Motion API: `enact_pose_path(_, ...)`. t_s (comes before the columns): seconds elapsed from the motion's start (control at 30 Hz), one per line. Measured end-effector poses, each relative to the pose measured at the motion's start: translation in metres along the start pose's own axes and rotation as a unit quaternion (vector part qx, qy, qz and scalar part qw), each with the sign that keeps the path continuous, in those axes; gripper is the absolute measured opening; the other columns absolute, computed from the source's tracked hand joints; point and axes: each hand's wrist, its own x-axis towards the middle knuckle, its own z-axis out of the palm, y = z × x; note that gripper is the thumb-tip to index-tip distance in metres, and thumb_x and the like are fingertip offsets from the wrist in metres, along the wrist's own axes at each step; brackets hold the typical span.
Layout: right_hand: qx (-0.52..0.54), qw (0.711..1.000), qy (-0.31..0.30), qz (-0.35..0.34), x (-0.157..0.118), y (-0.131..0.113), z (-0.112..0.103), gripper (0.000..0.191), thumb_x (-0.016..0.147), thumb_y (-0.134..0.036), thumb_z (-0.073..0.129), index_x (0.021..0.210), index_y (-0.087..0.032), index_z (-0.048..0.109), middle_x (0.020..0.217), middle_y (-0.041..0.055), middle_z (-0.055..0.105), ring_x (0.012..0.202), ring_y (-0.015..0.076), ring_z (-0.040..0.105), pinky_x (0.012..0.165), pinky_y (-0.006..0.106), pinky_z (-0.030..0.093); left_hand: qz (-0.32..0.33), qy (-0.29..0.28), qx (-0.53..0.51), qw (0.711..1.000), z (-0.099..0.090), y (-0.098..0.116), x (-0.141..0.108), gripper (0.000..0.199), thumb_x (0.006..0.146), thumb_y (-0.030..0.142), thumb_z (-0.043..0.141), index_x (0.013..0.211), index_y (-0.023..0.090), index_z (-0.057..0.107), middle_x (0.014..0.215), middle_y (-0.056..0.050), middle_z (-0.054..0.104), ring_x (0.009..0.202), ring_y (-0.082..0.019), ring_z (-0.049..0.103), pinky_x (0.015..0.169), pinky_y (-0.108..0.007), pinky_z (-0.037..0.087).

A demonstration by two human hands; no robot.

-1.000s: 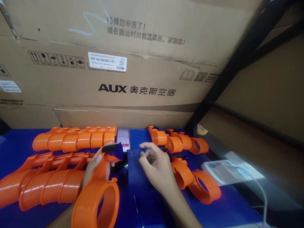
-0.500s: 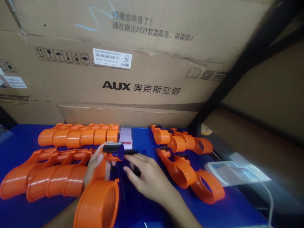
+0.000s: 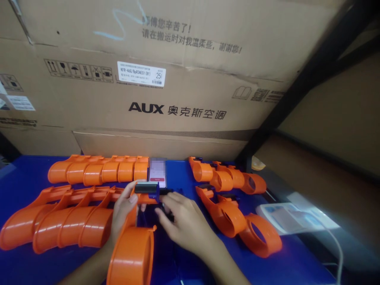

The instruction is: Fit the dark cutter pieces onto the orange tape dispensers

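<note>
My left hand [image 3: 123, 209] is closed round the upper part of an orange tape dispenser [image 3: 130, 253], whose wide ring hangs down toward me. A black roller [image 3: 147, 187] with a dark blue end piece [image 3: 157, 192] sits on top of it. Close against that end, my right hand [image 3: 185, 217] has its fingers bent round a small dark part, mostly hidden by the fingers. A phone [image 3: 157, 172] with a lit screen lies just behind the dispenser.
Two rows of orange dispensers [image 3: 71, 225] lie at the left of the blue table [image 3: 18, 269]. More dispensers [image 3: 228, 215] with black rollers are at the right. A white box [image 3: 282, 217] with a cable lies beyond them. A large carton [image 3: 178, 91] stands behind.
My left hand and the held dispenser have shifted a little to the right. The blue end piece is now closer to my right hand, which has barely moved.
</note>
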Motion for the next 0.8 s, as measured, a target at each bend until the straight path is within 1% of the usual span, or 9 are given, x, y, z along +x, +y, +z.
enact_pose_path(0.07,0.034,0.997,0.066,0.030,-0.001,0.004,-0.003,0.019,0.099,-0.025,0.059,0.114,-0.021,0.070,0.087,0.0042,0.072,0.078,0.0196,0.067,0.068,0.030,0.051,0.006,-0.001,0.023,1.000,0.003,0.001,-0.002,0.049,0.079,0.046,0.079,0.116,0.017,0.068,0.074,-0.001,0.066,0.061,-0.014,0.056,0.058,-0.026,0.047)
enact_pose_path(0.13,0.064,0.989,0.127,0.051,-0.003,0.008,-0.007,0.025,0.099,-0.027,0.061,0.123,-0.021,0.068,0.083,0.0028,0.072,0.077,0.0191,0.068,0.069,0.030,0.053,0.009,0.004,0.055,0.998,0.008,0.003,-0.005,0.046,0.082,0.044,0.077,0.120,0.019,0.066,0.073,0.000,0.065,0.061,-0.014,0.055,0.059,-0.025,0.046)
enact_pose_path(0.2,0.079,0.984,0.155,0.046,-0.004,0.010,-0.009,0.037,0.097,-0.030,0.065,0.133,-0.022,0.064,0.087,0.0031,0.073,0.076,0.0187,0.067,0.069,0.030,0.054,0.006,0.002,0.074,0.997,0.014,0.005,-0.009,0.046,0.085,0.043,0.075,0.123,0.019,0.064,0.070,0.000,0.065,0.060,-0.014,0.055,0.058,-0.025,0.045)
enact_pose_path(0.27,0.078,0.983,0.162,0.026,-0.004,0.010,-0.009,0.045,0.094,-0.030,0.067,0.138,-0.023,0.062,0.091,0.0041,0.073,0.076,0.0187,0.067,0.067,0.030,0.055,-0.007,-0.018,0.079,0.997,0.017,0.006,-0.013,0.046,0.089,0.045,0.071,0.126,0.020,0.061,0.064,0.001,0.063,0.055,-0.014,0.053,0.054,-0.024,0.042)
enact_pose_path(0.37,0.061,0.982,0.180,0.004,-0.003,0.007,-0.007,0.045,0.091,-0.031,0.069,0.136,-0.023,0.065,0.089,0.0051,0.072,0.076,0.0196,0.066,0.065,0.030,0.056,-0.020,-0.034,0.079,0.996,0.020,0.005,-0.015,0.041,0.093,0.045,0.066,0.125,0.021,0.060,0.059,0.003,0.059,0.050,-0.012,0.049,0.050,-0.022,0.039)
enact_pose_path(0.43,0.053,0.981,0.189,-0.006,-0.001,0.006,-0.005,0.045,0.090,-0.031,0.069,0.134,-0.023,0.066,0.087,0.0054,0.072,0.076,0.0202,0.066,0.065,0.031,0.056,-0.017,-0.044,0.082,0.995,0.022,0.004,-0.015,0.036,0.093,0.044,0.067,0.122,0.022,0.061,0.062,0.004,0.059,0.051,-0.011,0.051,0.052,-0.022,0.041)
enact_pose_path(0.53,0.044,0.979,0.197,-0.018,0.001,0.006,-0.003,0.046,0.088,-0.030,0.069,0.133,-0.022,0.068,0.086,0.0056,0.071,0.076,0.0207,0.065,0.065,0.031,0.057,-0.022,-0.087,0.092,0.992,0.023,0.001,-0.016,0.033,0.092,0.041,0.071,0.118,0.023,0.061,0.070,0.004,0.060,0.053,-0.009,0.052,0.054,-0.022,0.043)
enact_pose_path(0.67,0.039,0.979,0.200,-0.027,-0.001,0.005,-0.002,0.046,0.085,-0.027,0.069,0.131,-0.022,0.069,0.084,0.0054,0.070,0.075,0.0207,0.065,0.064,0.031,0.056,-0.054,-0.124,0.099,0.986,0.023,0.000,-0.017,0.029,0.093,0.039,0.071,0.115,0.026,0.059,0.073,0.006,0.058,0.048,-0.006,0.048,0.047,-0.019,0.038)
enact_pose_path(0.8,0.044,0.980,0.194,-0.022,-0.004,0.002,-0.001,0.045,0.085,-0.019,0.064,0.130,-0.018,0.068,0.080,0.0049,0.069,0.071,0.0203,0.063,0.060,0.030,0.052,-0.061,-0.126,0.103,0.985,0.021,0.000,-0.015,0.027,0.093,0.039,0.070,0.115,0.026,0.060,0.073,0.006,0.056,0.043,-0.004,0.045,0.042,-0.018,0.032)
